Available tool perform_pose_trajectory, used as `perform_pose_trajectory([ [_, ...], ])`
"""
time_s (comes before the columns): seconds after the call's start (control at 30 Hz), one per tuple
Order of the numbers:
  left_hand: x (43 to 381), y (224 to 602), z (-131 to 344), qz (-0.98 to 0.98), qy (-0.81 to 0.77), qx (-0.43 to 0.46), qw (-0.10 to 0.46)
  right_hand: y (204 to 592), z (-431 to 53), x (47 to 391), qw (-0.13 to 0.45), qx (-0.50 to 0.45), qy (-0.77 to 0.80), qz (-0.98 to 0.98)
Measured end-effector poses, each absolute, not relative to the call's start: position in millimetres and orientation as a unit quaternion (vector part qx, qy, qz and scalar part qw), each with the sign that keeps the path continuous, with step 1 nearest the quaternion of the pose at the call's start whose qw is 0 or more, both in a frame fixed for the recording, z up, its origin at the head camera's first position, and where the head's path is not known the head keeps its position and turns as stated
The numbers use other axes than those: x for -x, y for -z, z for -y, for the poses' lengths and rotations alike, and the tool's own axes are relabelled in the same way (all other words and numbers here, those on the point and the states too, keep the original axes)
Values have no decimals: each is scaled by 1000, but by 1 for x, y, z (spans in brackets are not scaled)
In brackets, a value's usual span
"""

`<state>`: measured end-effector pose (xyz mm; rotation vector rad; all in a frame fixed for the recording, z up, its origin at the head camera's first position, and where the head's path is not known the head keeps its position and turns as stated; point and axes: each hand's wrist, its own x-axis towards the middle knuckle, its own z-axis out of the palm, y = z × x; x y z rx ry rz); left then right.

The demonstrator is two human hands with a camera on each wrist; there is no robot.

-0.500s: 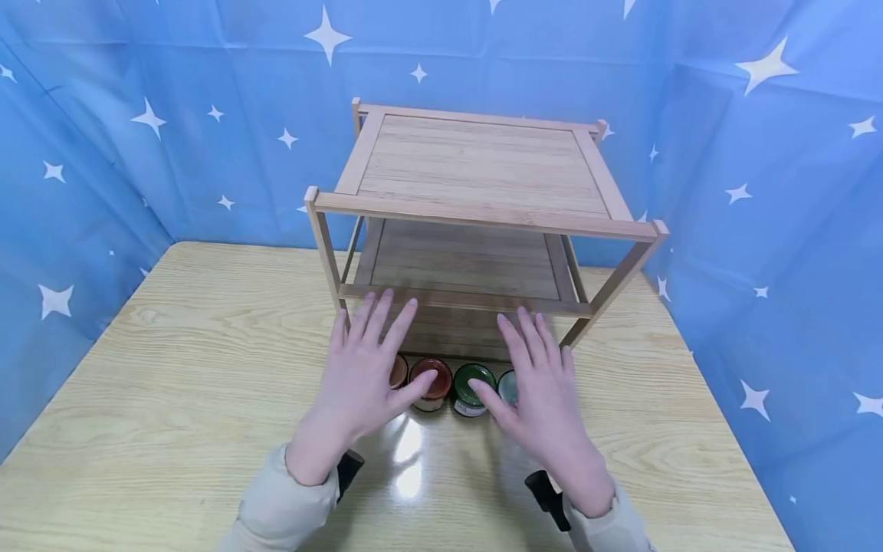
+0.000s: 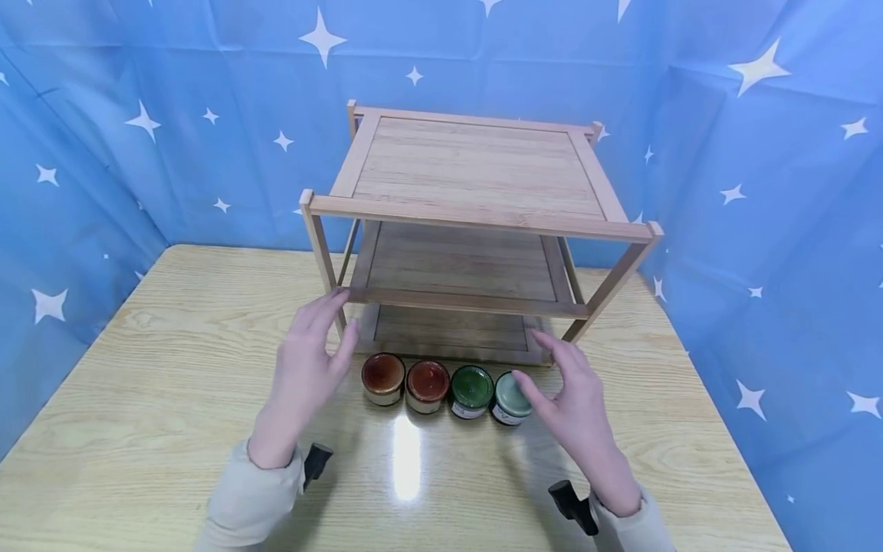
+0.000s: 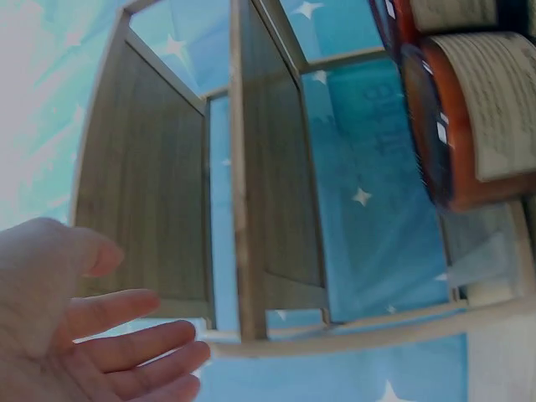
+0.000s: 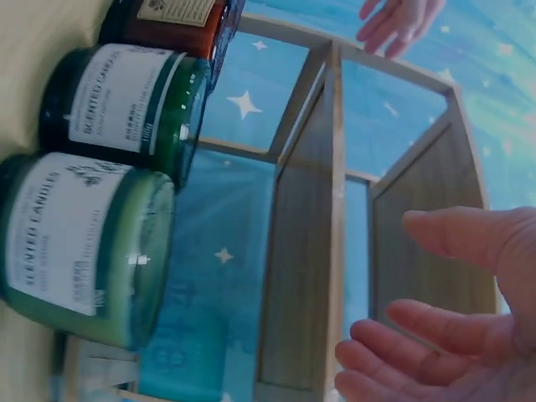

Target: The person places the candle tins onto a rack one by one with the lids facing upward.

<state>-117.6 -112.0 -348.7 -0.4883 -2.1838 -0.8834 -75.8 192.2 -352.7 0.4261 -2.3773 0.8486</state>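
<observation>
Several glass jars stand in a row on the table before a wooden rack: an amber scented candle, a reddish-brown candle, a dark green candle and a pale green candle. In the right wrist view, labels on the green jars read "SCENTED CANDLES". My left hand hovers left of the amber candle, fingers relaxed and holding nothing. Beside the pale green candle is my right hand, its thumb spread from loosely bent fingers. In the right wrist view this palm is bare and apart from the jars.
The three-tier wooden rack stands behind the candles, with a middle shelf and a bottom shelf. A blue star-patterned curtain hangs around the pale wooden table. Black straps stick out near the sleeves.
Both hands have moved apart, left hand leftward and right hand rightward, uncovering the row of candles. Their fingers, widely spread before, are now more relaxed and bent.
</observation>
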Motion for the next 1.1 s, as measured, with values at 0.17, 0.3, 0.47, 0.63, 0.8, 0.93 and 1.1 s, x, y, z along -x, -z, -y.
perform_pose_trajectory([
  [0.17,129,355,123,816,378,180,399,360,-202,74,252,-148,-346,892],
  [0.3,134,360,131,809,419,150,385,366,-209,73,201,-136,-373,895],
  [0.47,137,364,136,798,465,110,366,376,-220,73,93,-119,-405,902],
  [0.63,143,371,140,782,523,67,332,389,-229,75,15,-115,-430,896],
  [0.8,150,378,143,735,619,64,270,405,-234,79,-15,-131,-456,880],
  [0.93,156,382,143,707,665,73,230,417,-236,82,-33,-142,-473,869],
  [1.1,160,385,142,670,705,83,217,428,-234,85,-49,-139,-477,866],
])
